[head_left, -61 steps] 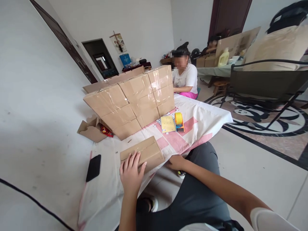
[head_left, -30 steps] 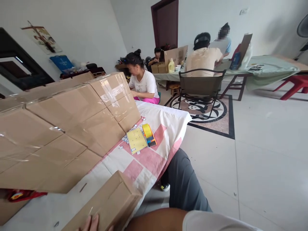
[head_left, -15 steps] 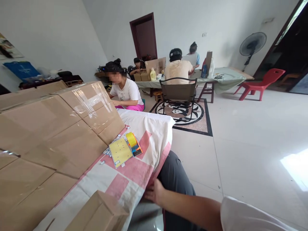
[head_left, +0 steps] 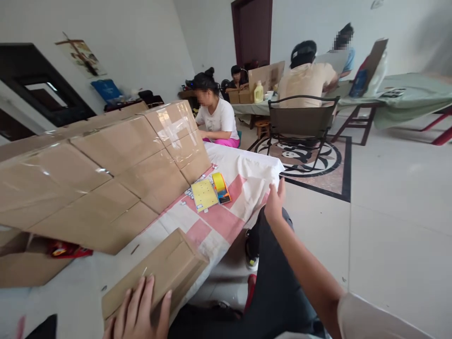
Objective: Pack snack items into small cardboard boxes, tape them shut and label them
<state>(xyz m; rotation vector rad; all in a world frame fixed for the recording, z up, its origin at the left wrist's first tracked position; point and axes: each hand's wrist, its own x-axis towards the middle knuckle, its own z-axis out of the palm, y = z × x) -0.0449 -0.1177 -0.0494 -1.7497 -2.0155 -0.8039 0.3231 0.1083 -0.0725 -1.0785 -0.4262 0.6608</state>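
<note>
At the bottom, my left hand [head_left: 137, 306] lies with fingers spread on a closed brown cardboard box [head_left: 158, 268], near the table's front edge. My right hand [head_left: 276, 202] is raised beside the hanging corner of the pink-and-white checked tablecloth [head_left: 226, 219], above my knee. Its thumb and fingers stand apart; I cannot tell if they touch the cloth. Beyond the box lie a yellow card [head_left: 205, 194] with small marks and a yellow tape roll in an orange and blue holder [head_left: 226, 194]. Small white paper bits are scattered around the card.
A taped wall of stacked cardboard boxes [head_left: 141, 160] fills the table's left side. An open carton [head_left: 31, 266] with a red packet [head_left: 68, 248] sits at lower left. One person [head_left: 221, 117] sits beyond the boxes; others sit around a far table. A folding chair [head_left: 302, 120] stands ahead.
My right hand has risen from under the table edge to the cloth's far corner. My left hand has come into view on the box. The view has swung left.
</note>
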